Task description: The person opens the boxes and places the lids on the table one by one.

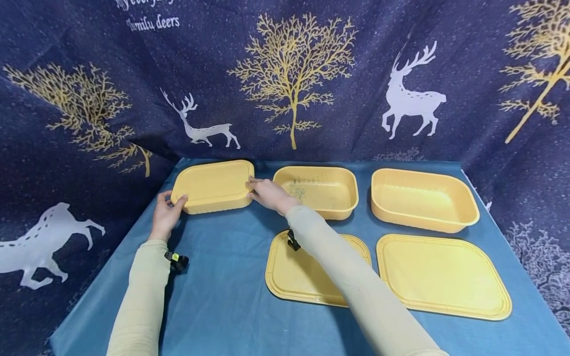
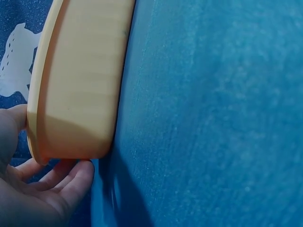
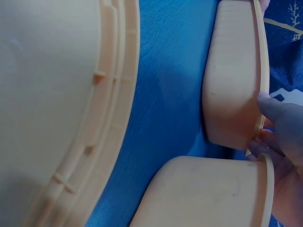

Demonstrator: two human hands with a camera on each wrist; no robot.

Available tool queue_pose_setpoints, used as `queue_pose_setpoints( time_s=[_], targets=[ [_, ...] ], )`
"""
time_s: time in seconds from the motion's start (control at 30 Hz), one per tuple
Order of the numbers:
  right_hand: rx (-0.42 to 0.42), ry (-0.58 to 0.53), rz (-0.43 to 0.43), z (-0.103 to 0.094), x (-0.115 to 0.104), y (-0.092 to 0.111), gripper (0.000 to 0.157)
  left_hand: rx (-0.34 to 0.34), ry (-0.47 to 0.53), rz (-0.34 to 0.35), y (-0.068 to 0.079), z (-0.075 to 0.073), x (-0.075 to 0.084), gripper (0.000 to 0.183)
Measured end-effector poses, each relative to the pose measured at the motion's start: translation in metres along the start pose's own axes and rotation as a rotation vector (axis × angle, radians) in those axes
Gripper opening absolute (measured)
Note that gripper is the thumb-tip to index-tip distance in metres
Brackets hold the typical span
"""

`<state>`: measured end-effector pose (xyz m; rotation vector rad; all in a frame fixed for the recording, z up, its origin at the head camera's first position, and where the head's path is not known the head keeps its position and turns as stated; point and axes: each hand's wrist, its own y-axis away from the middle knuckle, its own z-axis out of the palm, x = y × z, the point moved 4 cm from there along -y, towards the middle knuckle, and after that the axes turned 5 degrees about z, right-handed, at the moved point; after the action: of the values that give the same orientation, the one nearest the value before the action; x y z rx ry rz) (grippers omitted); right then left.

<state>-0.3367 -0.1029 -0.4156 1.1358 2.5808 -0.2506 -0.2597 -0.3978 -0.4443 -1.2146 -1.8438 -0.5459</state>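
A yellow plastic container with its lid on stands at the back left of the table. At its left end, my left hand grips it, thumb on the lid's edge and fingers against the side. My right hand holds the opposite end. In the right wrist view, the thumb lies on the lid's rim with fingers curled below it. The left wrist view shows the container's side wall, resting on the cloth, and the left fingers touching its end.
Two uncovered yellow containers stand to the right, a middle one and a right one. Before them lie two loose lids, one partly under my right forearm, another farther right. Blue cloth covers the table; a patterned curtain hangs behind.
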Motion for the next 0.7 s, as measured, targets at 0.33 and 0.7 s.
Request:
queue_pose_setpoints(
  time_s=[0.33,0.7],
  targets=[
    [0.009,0.028,-0.017,-0.0004,-0.002,-0.0034,0.046,0.019,0.017,-0.002,-0.003,0.0014,-0.0036,0.07],
    [-0.001,0.029,-0.006,-0.0001,-0.0013,-0.003,0.047,-0.057,0.041,0.027,-0.0016,-0.002,-0.0086,0.083]
  ],
)
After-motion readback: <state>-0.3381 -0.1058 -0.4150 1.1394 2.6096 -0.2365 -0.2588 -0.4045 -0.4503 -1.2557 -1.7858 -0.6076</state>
